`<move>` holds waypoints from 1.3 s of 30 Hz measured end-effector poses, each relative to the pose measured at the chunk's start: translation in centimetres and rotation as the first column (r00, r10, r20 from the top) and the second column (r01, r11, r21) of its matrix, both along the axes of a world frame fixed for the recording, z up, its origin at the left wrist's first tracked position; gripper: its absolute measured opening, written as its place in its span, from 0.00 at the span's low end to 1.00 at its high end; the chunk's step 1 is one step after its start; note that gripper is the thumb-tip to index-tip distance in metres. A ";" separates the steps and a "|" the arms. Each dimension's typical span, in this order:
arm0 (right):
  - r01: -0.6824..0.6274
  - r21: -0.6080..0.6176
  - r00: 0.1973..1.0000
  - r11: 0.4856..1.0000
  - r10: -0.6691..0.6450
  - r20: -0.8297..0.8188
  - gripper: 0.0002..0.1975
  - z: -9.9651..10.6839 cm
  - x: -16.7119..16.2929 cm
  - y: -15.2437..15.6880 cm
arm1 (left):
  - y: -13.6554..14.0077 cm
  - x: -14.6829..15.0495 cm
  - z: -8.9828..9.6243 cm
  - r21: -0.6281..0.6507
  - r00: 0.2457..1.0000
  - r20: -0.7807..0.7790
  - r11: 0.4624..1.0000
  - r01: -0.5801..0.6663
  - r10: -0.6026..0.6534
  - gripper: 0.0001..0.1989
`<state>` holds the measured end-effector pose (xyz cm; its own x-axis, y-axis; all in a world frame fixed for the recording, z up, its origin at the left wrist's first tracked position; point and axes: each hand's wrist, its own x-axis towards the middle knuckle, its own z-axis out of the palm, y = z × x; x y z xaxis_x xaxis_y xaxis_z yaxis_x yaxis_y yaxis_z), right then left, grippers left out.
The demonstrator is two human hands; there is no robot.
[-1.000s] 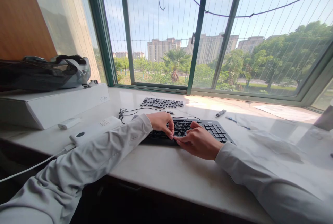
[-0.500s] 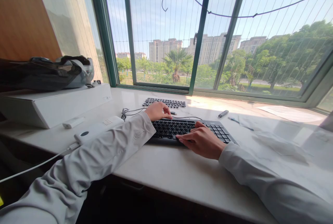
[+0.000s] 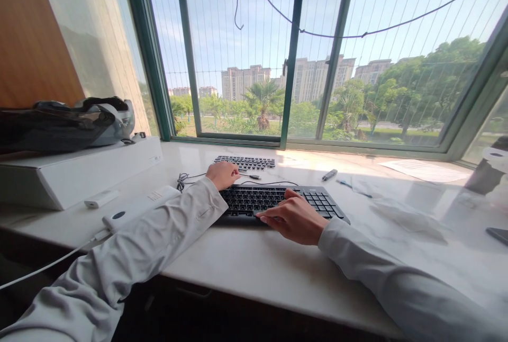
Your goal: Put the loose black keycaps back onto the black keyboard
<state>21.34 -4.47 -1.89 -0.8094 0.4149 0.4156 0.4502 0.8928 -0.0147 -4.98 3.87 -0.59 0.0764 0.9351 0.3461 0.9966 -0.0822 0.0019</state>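
A black keyboard [image 3: 254, 203] lies on the white marble counter, many of its main keys looking bare of caps. Behind it, loose black keycaps [image 3: 254, 163] are laid out in rows. My left hand [image 3: 222, 175] is over the keyboard's back left edge, close to those caps. Its fingers are curled together; whether a small piece is between them is hidden. My right hand [image 3: 296, 220] rests on the keyboard's front middle. Its index finger is stretched out, touching around the space bar, with the thumb alongside.
A black cable [image 3: 182, 180] with a plug [image 3: 254, 176] runs behind the keyboard. Left stand a white box [image 3: 87, 167] with a dark visor-like item on it, and a white device [image 3: 137, 209] with a cable. Rightward lie a USB stick [image 3: 329, 174], a thin tool [image 3: 353, 188] and clear plastic [image 3: 408, 217].
The view has turned a little to the right. My left hand has shifted slightly left over the keyboard. My right hand stays at about the same keys.
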 end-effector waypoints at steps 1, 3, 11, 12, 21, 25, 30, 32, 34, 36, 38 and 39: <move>-0.005 0.006 1.000 1.000 0.005 -0.001 0.16 0.1 0.0 0.0 | 0.2 -0.3 -0.1 0.002 1.000 -0.011 1.000 -0.008 0.008 0.17; -0.003 0.028 1.000 1.000 0.004 -0.020 0.16 0.2 0.2 0.0 | 0.6 -0.9 -0.1 0.007 0.999 -0.033 1.000 -0.021 0.021 0.18; 0.236 0.119 0.971 0.964 -0.229 -0.069 0.20 0.4 1.6 1.6 | 3.9 -2.0 0.6 -0.088 0.970 -0.198 0.988 0.124 -0.139 0.16; 0.249 0.125 0.968 0.961 -0.243 -0.060 0.20 0.4 1.7 1.7 | 4.6 -2.0 0.7 -0.120 0.959 -0.237 0.984 0.132 -0.157 0.17; 0.246 0.133 0.969 0.960 -0.242 -0.047 0.20 0.3 2.0 1.9 | 8.7 -0.8 0.5 -0.169 0.905 -0.378 0.975 0.141 -0.197 0.13; 0.228 0.134 0.973 0.964 -0.222 -0.059 0.21 0.1 2.1 2.1 | 8.4 -0.5 0.7 -0.135 0.904 -0.367 0.974 0.181 -0.219 0.12; 0.232 0.119 0.972 0.966 -0.225 -0.066 0.21 0.1 2.1 2.2 | 6.1 0.1 2.7 -0.036 0.946 -0.175 0.962 0.272 -0.274 0.18; 0.231 0.111 0.972 0.967 -0.225 -0.063 0.21 0.2 2.1 2.2 | 4.3 0.3 4.2 -0.056 0.933 -0.019 0.932 0.359 -0.361 0.20; 0.229 0.107 0.973 0.968 -0.223 -0.062 0.22 0.2 2.0 2.0 | 2.2 0.3 5.6 -0.160 0.865 0.148 0.851 0.500 -0.480 0.21; 0.225 0.105 0.974 0.969 -0.220 -0.063 0.22 0.2 1.8 1.7 | 0.0 0.2 6.5 -0.317 0.800 0.277 0.736 0.598 -0.532 0.21; 0.211 0.096 0.976 0.973 -0.206 -0.066 0.22 0.2 1.5 1.4 | -1.9 -0.1 6.7 -0.439 0.767 0.352 0.629 0.642 -0.536 0.20; 0.197 0.089 0.979 0.976 -0.191 -0.068 0.21 0.2 1.3 1.1 | -2.7 -0.2 6.5 -0.466 0.755 0.382 0.595 0.655 -0.533 0.19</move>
